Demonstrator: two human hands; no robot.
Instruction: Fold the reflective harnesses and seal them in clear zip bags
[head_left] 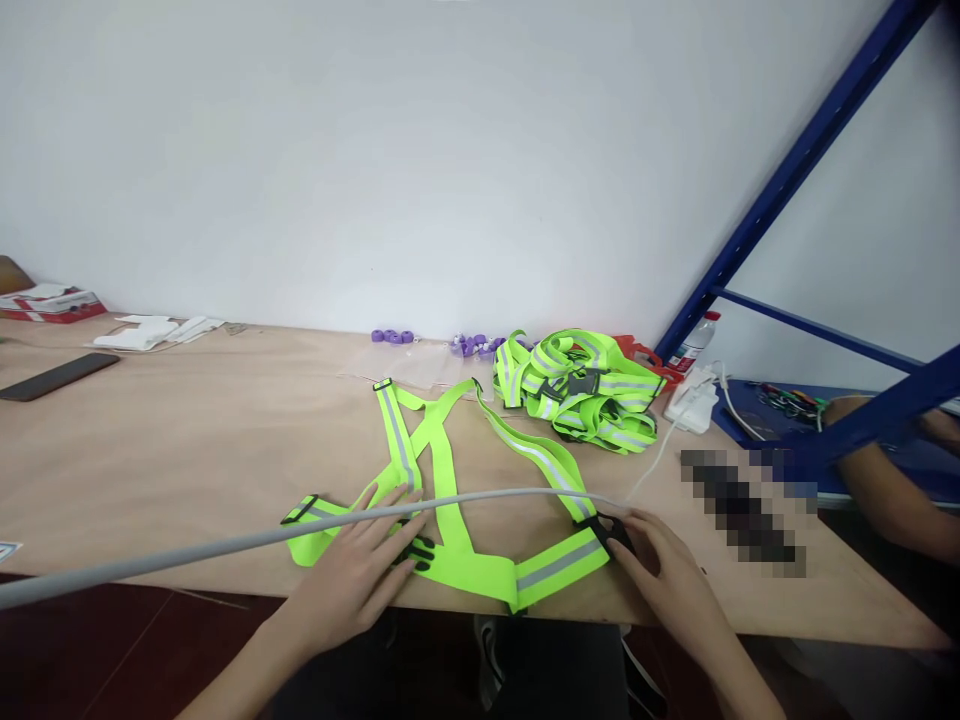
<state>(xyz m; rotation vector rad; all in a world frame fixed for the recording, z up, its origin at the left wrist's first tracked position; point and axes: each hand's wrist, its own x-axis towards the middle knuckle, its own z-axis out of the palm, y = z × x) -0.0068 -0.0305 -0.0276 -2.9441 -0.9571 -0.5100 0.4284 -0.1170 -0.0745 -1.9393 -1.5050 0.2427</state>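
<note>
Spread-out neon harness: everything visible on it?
The harness is neon yellow-green, of flat, woven-looking straps, some with silver-grey stripes, plus black adjusters. It lies loosely spread at the table's front edge, straps crossing near the top, the right one curving. The left hand rests on its left side, fingers spread; the right hand touches a black buckle. Whether the grey cable touches it is unclear.

You seem to be in a workshop: reflective straps (615, 388) heaped at your one o'clock, a blue metal frame (795, 172) at two, a co-worker's arm (889, 492) at three.
</note>
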